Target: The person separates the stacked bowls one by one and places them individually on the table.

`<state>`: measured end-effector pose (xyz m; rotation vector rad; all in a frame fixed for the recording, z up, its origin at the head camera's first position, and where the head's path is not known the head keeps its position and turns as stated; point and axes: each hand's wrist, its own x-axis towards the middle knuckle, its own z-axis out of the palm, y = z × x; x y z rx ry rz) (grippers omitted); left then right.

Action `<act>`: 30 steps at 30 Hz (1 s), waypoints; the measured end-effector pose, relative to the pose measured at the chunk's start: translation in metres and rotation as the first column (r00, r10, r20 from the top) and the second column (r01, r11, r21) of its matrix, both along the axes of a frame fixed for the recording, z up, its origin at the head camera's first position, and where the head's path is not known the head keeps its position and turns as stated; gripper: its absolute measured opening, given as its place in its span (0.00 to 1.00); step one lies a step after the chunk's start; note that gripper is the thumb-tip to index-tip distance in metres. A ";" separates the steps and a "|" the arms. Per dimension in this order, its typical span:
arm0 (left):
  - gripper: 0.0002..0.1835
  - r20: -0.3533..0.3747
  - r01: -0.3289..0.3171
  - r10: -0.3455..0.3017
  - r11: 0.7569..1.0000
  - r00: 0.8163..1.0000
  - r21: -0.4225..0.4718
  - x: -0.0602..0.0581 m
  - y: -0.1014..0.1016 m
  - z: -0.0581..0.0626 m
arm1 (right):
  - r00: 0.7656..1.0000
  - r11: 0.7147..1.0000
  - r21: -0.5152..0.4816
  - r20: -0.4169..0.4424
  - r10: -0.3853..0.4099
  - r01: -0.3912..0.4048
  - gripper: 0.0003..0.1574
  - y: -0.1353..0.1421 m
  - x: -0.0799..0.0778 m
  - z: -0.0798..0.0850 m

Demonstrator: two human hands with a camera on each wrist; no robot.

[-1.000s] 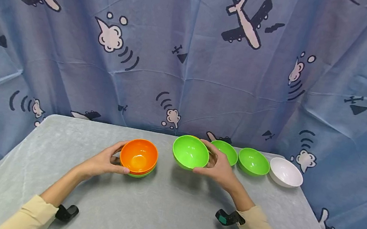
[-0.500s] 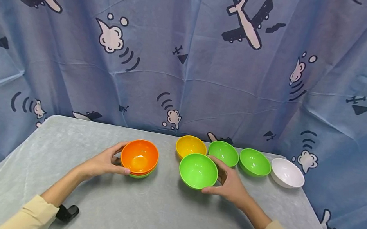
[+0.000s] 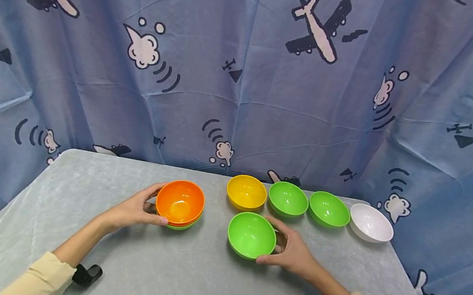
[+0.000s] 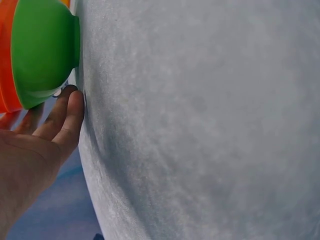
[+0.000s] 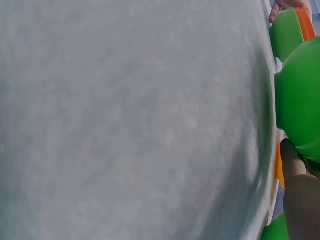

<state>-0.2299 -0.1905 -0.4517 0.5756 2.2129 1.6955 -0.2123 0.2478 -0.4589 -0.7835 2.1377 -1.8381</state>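
Note:
In the head view, my left hand (image 3: 135, 211) grips a stack left of centre, thumb at the front and fingers behind. An orange bowl (image 3: 180, 203) tops the stack, with a second orange rim just under it. At the bottom sits a green bowl (image 4: 42, 50), its foot on or very near the cloth in the left wrist view. My right hand (image 3: 290, 250) holds a single green bowl (image 3: 251, 236) by its right side, thumb in front. This bowl is upright and low over the table; whether its foot touches, I cannot tell.
Along the table's back edge stand a yellow bowl (image 3: 246, 193), a green bowl (image 3: 288, 199), another green bowl (image 3: 329, 210) and a white bowl (image 3: 371, 224) in a row. Grey cloth covers the table (image 3: 179, 282). A blue patterned curtain (image 3: 194, 59) hangs behind it.
My right hand has brought the green bowl from the back, in front of the yellow bowl, towards me and slightly right, uncovering the yellow bowl. The left hand and its stack stay almost still.

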 end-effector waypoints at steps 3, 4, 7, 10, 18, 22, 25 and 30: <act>0.49 0.000 0.002 -0.002 1.000 1.000 0.001 0.000 0.001 0.001 | 1.000 1.000 -0.013 0.018 0.004 -0.004 0.64 -0.001 -0.001 -0.004; 0.49 0.002 0.002 -0.002 1.000 1.000 0.000 0.000 0.001 0.001 | 1.000 1.000 -0.012 0.025 0.000 0.000 0.64 -0.002 -0.001 -0.005; 0.49 0.009 0.004 -0.004 1.000 1.000 0.000 0.000 0.002 0.002 | 0.999 1.000 0.000 0.039 -0.019 0.019 0.65 -0.002 -0.002 -0.006; 0.49 0.013 0.004 -0.004 1.000 1.000 0.002 0.000 0.002 0.002 | 0.998 0.999 0.015 0.045 -0.036 0.035 0.66 -0.003 -0.002 -0.006; 0.49 0.016 0.006 -0.006 1.000 1.000 0.003 0.000 0.002 0.003 | 1.000 1.000 0.016 0.027 -0.013 0.013 0.67 -0.003 -0.003 -0.004; 0.50 0.023 -0.002 0.002 1.000 1.000 -0.002 -0.001 0.003 0.002 | 1.000 0.998 0.063 -0.022 0.005 -0.003 0.64 0.002 -0.002 -0.001; 0.52 0.031 0.001 -0.002 1.000 1.000 0.006 -0.001 0.003 0.001 | 0.997 0.991 0.128 -0.073 -0.030 0.039 0.60 0.008 -0.002 0.003; 0.52 0.024 0.007 -0.007 1.000 1.000 0.017 0.000 0.000 0.000 | 0.984 0.981 0.138 -0.133 -0.117 0.135 0.51 0.014 -0.006 0.012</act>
